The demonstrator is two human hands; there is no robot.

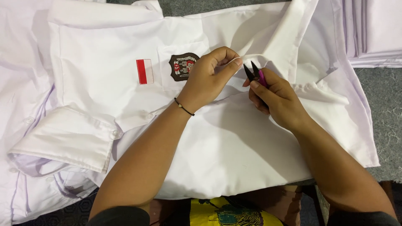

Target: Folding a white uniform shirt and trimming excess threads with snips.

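A white shirt (234, 142) lies spread over my lap and the grey surface, its collar at the left. It has a red-and-white flag patch (145, 71) and a dark embroidered badge (183, 66) on the chest pocket. My left hand (206, 77) pinches a fold of the shirt's fabric between thumb and fingers, just right of the badge. My right hand (276, 100) grips small thread snips (254, 74) with a pink handle and black blades. The blade tips point up at the pinched fold, almost touching my left fingertips.
A stack of folded white cloth (372, 33) sits at the top right on the grey felt-like surface (385, 109). More white shirts (21, 83) lie at the left. A yellow printed garment (226, 211) shows at the bottom.
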